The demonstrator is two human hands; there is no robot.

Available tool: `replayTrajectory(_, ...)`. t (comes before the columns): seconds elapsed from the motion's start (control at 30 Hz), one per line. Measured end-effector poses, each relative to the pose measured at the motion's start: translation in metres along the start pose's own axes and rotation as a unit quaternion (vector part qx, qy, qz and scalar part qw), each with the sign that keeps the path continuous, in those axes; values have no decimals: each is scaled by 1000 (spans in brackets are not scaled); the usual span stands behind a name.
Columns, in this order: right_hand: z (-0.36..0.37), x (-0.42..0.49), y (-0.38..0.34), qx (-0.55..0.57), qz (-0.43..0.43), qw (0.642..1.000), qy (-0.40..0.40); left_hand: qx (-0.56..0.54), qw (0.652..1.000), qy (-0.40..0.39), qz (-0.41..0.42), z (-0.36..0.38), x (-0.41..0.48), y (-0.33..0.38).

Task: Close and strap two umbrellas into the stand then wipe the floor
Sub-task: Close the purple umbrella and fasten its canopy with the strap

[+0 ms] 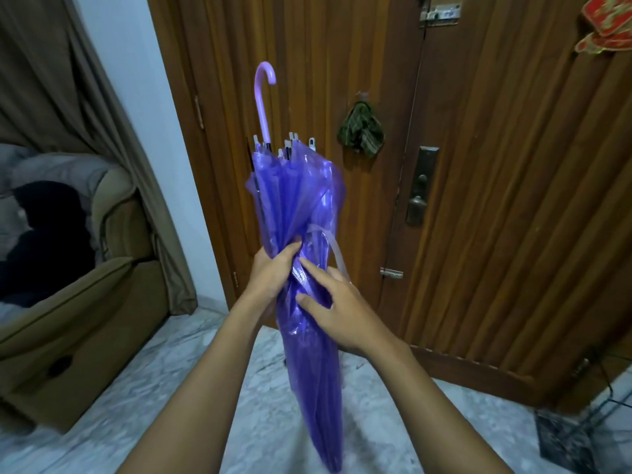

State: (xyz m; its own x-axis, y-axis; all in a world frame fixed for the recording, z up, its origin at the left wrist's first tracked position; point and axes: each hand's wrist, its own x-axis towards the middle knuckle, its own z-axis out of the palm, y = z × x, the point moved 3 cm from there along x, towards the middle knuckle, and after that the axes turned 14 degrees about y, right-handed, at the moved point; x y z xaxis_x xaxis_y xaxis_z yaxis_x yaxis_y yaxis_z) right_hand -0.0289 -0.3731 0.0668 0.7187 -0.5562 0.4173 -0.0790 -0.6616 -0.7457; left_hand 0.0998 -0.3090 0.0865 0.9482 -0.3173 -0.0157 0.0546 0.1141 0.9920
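Holding the purple umbrella (301, 213) handle-up in the middle of the scene, the person keeps its tip low and near while the curved handle (263, 94) points up toward the far wooden door (478, 165). The left hand (273, 271) is wrapped tight around the gathered canopy at its waist, likely to stop the loose folds springing apart. The right hand (337, 311) lies just beside it, fingers spread flat against the plastic and not closed on anything, probably smoothing the folds so the pale strap (337, 254), looping free on the right side, can go round. The canopy above the grip flares out, so the umbrella is closed but not yet strapped. A dark wire stand (574, 436) sits on the marble floor (154, 405) at the near right, well apart from the umbrella.
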Motion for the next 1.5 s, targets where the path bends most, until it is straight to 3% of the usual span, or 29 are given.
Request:
replayTrajectory(0.07, -7, 2, 5, 58, 21, 998, 34, -4, 1000, -10, -10, -7, 3, -1)
replayTrajectory(0.13, -17, 4, 10, 79, 61, 984, 147, -4, 1000, -19, -24, -12, 5, -2)
replayTrajectory(0.2, -31, 5, 12, 29, 71, 957, 280, -17, 998, -32, -44, -16, 5, -4)
replayTrajectory(0.27, -39, 8, 13, -14, 71, 944, 322, -36, 996, -48, -59, -19, 3, -5)
replayTrajectory(0.4, -36, 20, 19, 29, 94, 969, 228, -65, 993, -62, -76, -23, 1, -7)
replayTrajectory(0.5, -36, 22, 21, 17, 79, 971, 225, -73, 993, -57, -79, -26, 3, -9)
replayTrajectory(0.77, -19, 25, 18, 201, 77, 960, 180, -84, 990, -69, -84, -27, 3, -12)
replayTrajectory(1.0, -31, 25, 20, 151, 101, 969, 168, -80, 991, -57, -93, -36, 1, -15)
replayTrajectory(1.17, -38, 29, 22, 190, 162, 955, 159, -81, 988, -82, -107, -38, -2, -16)
replayTrajectory(1.4, -16, 14, 22, 241, 210, 945, 71, -112, 971, -153, -148, -34, -14, -13)
replayTrajectory(1.5, -3, 12, 10, 319, 216, 920, 70, -84, 982, -124, -112, -30, -16, -15)
